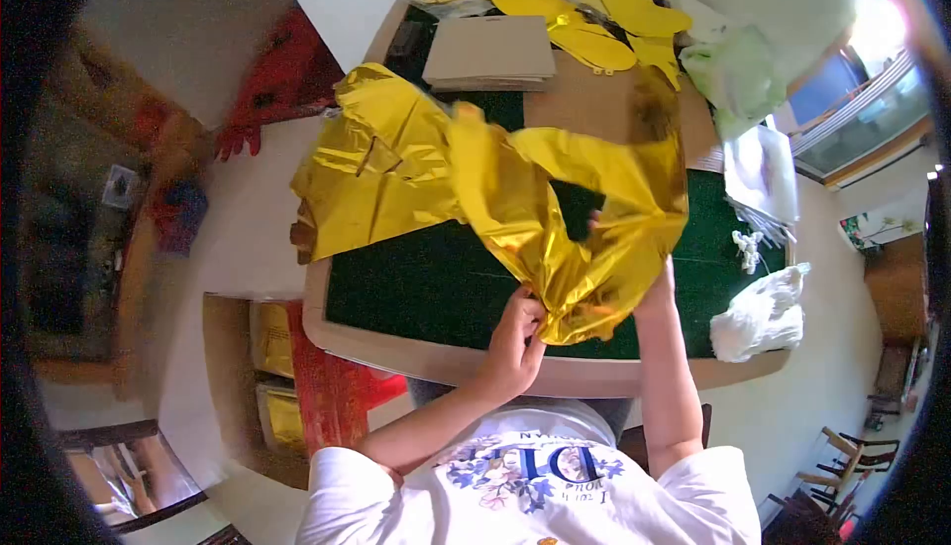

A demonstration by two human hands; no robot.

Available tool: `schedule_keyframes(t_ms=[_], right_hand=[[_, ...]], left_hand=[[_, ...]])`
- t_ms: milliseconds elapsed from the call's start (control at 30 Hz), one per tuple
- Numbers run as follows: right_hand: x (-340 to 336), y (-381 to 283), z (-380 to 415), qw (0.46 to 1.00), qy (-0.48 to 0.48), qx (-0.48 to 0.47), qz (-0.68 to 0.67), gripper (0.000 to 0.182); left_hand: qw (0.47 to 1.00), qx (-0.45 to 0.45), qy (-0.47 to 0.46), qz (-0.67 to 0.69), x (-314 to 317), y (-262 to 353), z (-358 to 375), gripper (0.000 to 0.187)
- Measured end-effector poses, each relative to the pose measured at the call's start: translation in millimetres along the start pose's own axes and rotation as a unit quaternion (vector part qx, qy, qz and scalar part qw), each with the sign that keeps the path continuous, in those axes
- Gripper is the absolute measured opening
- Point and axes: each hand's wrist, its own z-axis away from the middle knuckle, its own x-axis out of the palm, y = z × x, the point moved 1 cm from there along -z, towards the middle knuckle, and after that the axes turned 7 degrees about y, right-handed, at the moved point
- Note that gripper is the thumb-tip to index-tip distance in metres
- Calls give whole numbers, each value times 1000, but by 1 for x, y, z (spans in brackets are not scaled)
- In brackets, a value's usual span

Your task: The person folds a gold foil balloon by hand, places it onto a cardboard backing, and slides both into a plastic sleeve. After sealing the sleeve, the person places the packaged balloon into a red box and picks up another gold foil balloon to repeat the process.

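A crumpled sheet of shiny gold foil [634, 198] is raised above the green-topped table, with a ragged hole through its middle. My left hand [520, 332] pinches its lower edge, fingers closed on the gathered foil. Behind the right part of the same sheet is my right hand [656, 292]; the foil covers most of it, and only a bit of fingertip shows through the hole. To the left, more gold foil [381, 173] lies spread and creased over the table's left side, close to the raised sheet.
At the table's far side lie a stack of brown cardboard [490, 50] and several yellow-gold cut pieces [634, 5]. A pale green plastic bag [738, 79] and a white plastic bag [761, 317] lie along the right edge. Gold packs fill a wooden box [226, 347] at lower left.
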Motion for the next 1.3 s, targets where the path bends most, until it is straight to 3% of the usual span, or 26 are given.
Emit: schedule_keyframes(t_ms=[67, 167, 233, 333, 433, 467, 500, 567, 633, 700, 767, 833, 933, 1033, 1133, 1167, 1267, 1300], right_hand=[[-29, -30, 13, 999, 43, -8, -32, 63], [-41, -63, 33, 994, 98, -54, 6, 72], [-44, -79, 42, 989, 112, -83, 39, 58], [-55, -90, 32, 915, 204, -146, 316, 49], [-63, -88, 11, 854, 176, -240, 427, 58], [-61, -93, 8, 824, 186, -236, 481, 61], [-54, -97, 7, 826, 184, -236, 477, 60], [-40, -100, 5, 833, 177, -229, 472, 59], [-55, -106, 1, 813, 191, -245, 493, 56], [-78, -112, 0, 784, 189, -265, 528, 54], [-88, -117, 1, 771, 202, -267, 542, 54], [-78, -117, 3, 758, 223, -250, 560, 54], [-58, -110, 4, 734, 194, -308, 574, 54], [-53, -113, 1, 714, 184, -351, 577, 53], [-68, -121, -24, 742, 185, -398, 507, 52], [-86, -130, -37, 716, 179, -406, 539, 54], [-90, -135, -58, 764, 249, -354, 479, 59], [-100, -138, -67, 705, 252, -411, 521, 58]], left_hand=[[995, -59, -43, -63, 4, -19, 8, 28], [988, -20, -55, -140, 6, -25, 9, 33], [982, -5, -60, -180, 8, -15, 1, 36], [942, 15, -100, -320, -6, 18, -19, 48], [924, 85, -46, -369, -8, 33, -54, 54], [915, 97, -57, -388, -7, 34, -65, 55], [902, 144, -62, -402, -5, 31, -76, 57], [924, 130, -95, -347, -11, 24, -100, 54], [943, 141, -45, -299, -24, 20, -125, 44], [930, 148, 27, -335, -42, -2, -156, 39], [884, 144, 71, -439, -59, -19, -197, 36], [824, 205, 77, -523, -61, -25, -234, 36], [771, 212, 40, -599, -57, -37, -275, 21], [749, 203, 20, -630, -59, -48, -298, 17], [798, 213, 13, -563, -81, -38, -300, 13], [821, 189, 30, -538, -95, -30, -298, 14], [879, 60, 148, -449, -135, 47, -271, 16], [860, 61, 173, -477, -163, 65, -266, 21]])
